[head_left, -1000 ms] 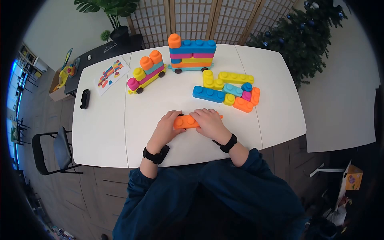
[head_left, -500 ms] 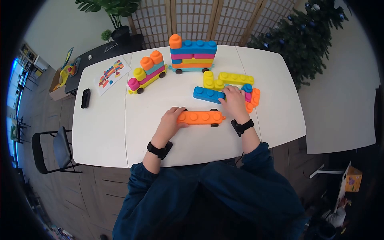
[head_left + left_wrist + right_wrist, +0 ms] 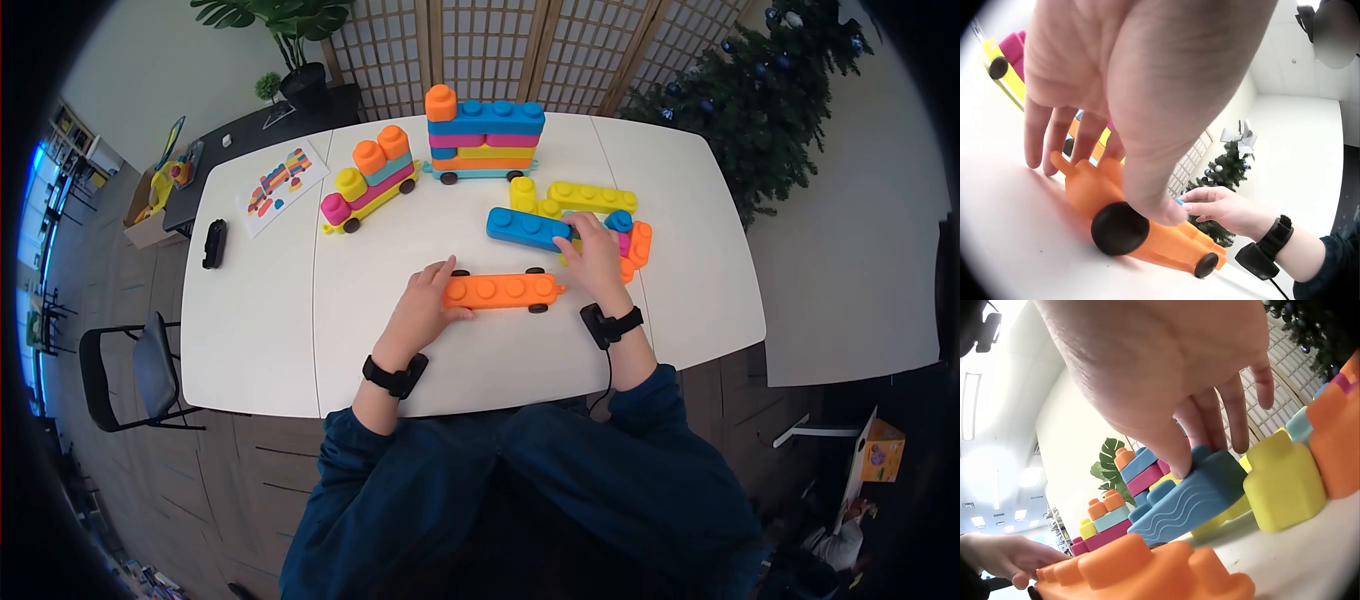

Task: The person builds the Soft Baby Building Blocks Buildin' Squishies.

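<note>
In the head view an orange four-stud base with black wheels point(image 3: 500, 291) lies across the near middle of the table. The left hand point(image 3: 415, 310) holds its left end, thumb on the near side, as the left wrist view of that hand point(image 3: 1116, 75) also shows. Beyond the base's right end, the right hand point(image 3: 595, 260) pinches the right end of a long blue brick point(image 3: 528, 228). Seen from the right wrist, that blue brick point(image 3: 1188, 494) tilts under the thumb and fingers of the hand point(image 3: 1179, 369), beside a small yellow brick point(image 3: 1285, 484).
Loose yellow point(image 3: 592, 196), orange point(image 3: 641, 243) and other bricks lie around the right hand. Farther back stand a tall wheeled stack point(image 3: 485, 140) and a smaller wheeled one point(image 3: 375, 185). A printed picture point(image 3: 283, 187) and a black object point(image 3: 214, 244) are at the left.
The right hand has left the orange base, reached out to the loose bricks and taken hold of the blue one, which has shifted slightly. The left hand stays on the base.
</note>
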